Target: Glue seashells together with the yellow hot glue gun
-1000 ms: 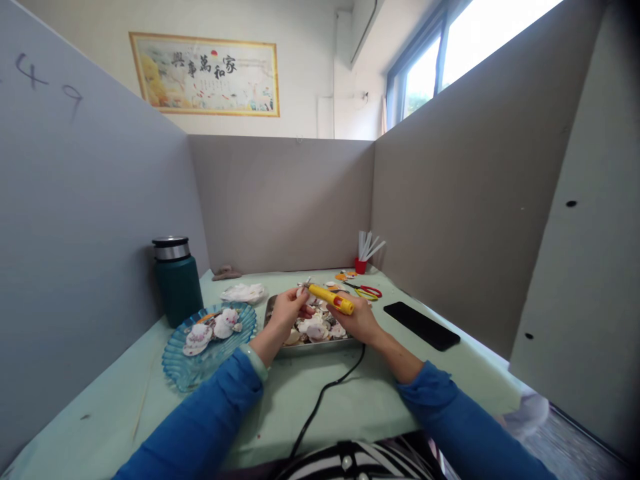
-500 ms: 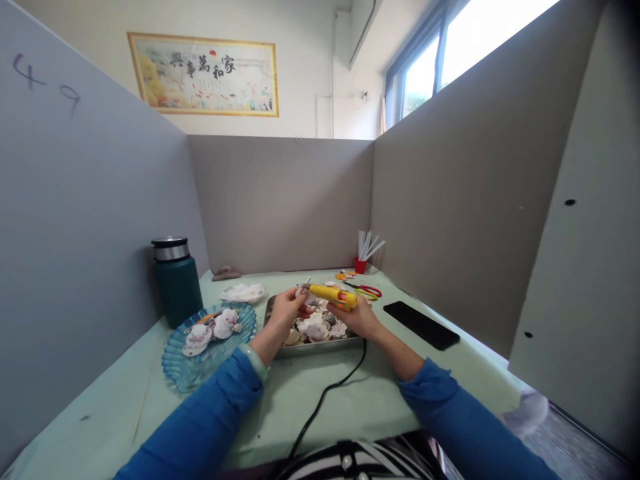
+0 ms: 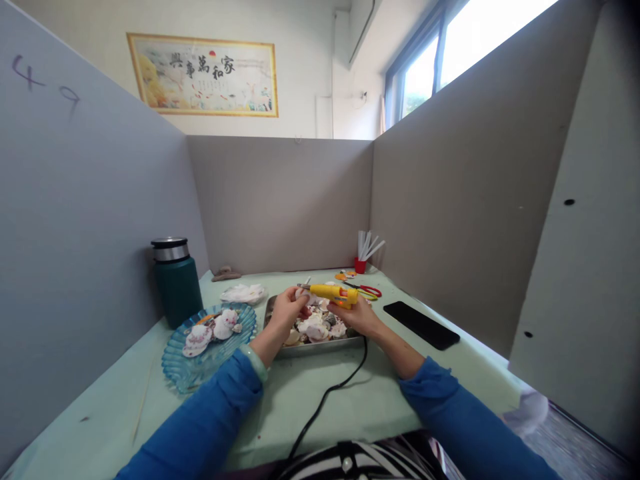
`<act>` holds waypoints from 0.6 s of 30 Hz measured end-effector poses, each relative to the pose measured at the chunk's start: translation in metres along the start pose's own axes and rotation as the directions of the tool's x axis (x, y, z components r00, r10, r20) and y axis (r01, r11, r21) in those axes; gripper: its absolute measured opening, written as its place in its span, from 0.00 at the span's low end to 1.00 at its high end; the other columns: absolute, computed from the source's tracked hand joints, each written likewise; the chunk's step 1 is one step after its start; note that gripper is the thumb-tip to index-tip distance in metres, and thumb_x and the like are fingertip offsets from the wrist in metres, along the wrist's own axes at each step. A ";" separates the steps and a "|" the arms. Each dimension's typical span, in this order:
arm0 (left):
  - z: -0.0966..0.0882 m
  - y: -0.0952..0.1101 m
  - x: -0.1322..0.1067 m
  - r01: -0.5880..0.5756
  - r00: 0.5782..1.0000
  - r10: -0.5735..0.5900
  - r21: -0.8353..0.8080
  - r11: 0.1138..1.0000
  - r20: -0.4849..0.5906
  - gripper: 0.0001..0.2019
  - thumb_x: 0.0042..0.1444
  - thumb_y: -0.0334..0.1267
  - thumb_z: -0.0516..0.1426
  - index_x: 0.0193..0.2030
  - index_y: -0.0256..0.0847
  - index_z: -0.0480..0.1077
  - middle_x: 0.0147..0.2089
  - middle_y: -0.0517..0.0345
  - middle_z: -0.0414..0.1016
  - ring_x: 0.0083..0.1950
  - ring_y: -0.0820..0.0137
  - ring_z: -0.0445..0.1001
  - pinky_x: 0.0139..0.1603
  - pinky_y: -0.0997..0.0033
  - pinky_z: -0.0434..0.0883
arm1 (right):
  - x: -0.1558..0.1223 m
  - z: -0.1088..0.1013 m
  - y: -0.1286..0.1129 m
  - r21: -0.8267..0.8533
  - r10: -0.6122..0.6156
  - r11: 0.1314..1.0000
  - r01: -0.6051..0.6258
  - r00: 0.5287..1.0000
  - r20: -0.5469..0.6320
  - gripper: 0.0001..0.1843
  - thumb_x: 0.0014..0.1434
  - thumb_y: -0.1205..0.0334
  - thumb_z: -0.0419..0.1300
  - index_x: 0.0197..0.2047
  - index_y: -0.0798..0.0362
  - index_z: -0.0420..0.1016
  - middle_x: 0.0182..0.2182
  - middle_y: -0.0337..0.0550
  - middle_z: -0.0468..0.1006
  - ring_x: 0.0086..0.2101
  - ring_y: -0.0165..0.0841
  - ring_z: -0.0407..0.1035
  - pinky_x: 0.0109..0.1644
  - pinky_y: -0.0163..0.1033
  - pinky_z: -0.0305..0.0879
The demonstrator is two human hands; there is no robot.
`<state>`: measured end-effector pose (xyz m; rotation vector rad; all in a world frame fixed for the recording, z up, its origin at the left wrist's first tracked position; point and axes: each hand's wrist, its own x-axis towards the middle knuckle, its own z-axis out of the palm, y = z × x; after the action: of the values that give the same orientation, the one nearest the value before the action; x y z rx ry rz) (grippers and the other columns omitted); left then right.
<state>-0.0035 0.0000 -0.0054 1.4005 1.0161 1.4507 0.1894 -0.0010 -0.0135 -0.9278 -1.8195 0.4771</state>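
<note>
Right hand [image 3: 361, 319]: fingers wrapped around the grip of a yellow glue gun [image 3: 330, 293], which lies nearly level above the metal tray, nozzle pointing to the left hand [image 3: 286, 313]. A small orange light shows on the gun's body. Black cord [image 3: 325, 395] runs from below the right hand across the table [image 3: 370, 407] to its near edge.

Left hand: thumb and fingers pinch a small pale shell piece [image 3: 301, 293] at the nozzle tip; contact between tip and piece cannot be told.

Containers:
1. Metal tray [image 3: 320, 347], under the hands: heaped with loose shells [image 3: 315, 329], mostly white, some darker.
2. Blue plate [image 3: 183, 377], fluted rim, left of the tray: holds white shell pieces with reddish specks [image 3: 197, 339], plus an orange bit behind them.
3. Red cup [image 3: 360, 267], far right corner: several white sticks [image 3: 369, 245] stand in it, fanned out.
4. Teal bottle [image 3: 179, 287], upright behind the plate: lid on, contents hidden.

Right of the tray: scissors [image 3: 369, 292] with red and yellow handles; nearer, a black phone [image 3: 421, 325].
</note>
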 end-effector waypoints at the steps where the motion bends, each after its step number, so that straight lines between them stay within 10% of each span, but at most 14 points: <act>1: 0.000 0.001 0.000 -0.003 1.000 0.003 -0.001 1.000 -0.001 0.15 0.43 0.44 0.65 0.30 0.39 0.65 0.19 0.66 0.66 0.18 0.75 0.68 0.20 0.77 0.65 | 0.000 0.000 0.000 0.000 0.003 1.000 -0.003 1.000 -0.001 0.12 0.52 0.54 0.62 0.27 0.56 0.74 0.16 0.35 0.68 0.21 0.29 0.65 0.24 0.31 0.60; 18: 0.002 0.006 -0.004 0.031 0.999 -0.031 -0.027 0.999 0.021 0.20 0.42 0.52 0.66 0.32 0.37 0.68 0.17 0.65 0.66 0.17 0.76 0.67 0.19 0.78 0.65 | 0.001 0.004 0.010 0.012 0.012 1.000 -0.012 0.998 -0.056 0.13 0.52 0.53 0.62 0.31 0.56 0.76 0.20 0.37 0.71 0.24 0.31 0.68 0.25 0.32 0.63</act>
<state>-0.0018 -0.0060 -0.0010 1.3717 0.9974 1.4196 0.1897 0.0069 -0.0211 -0.9359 -1.7601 0.4645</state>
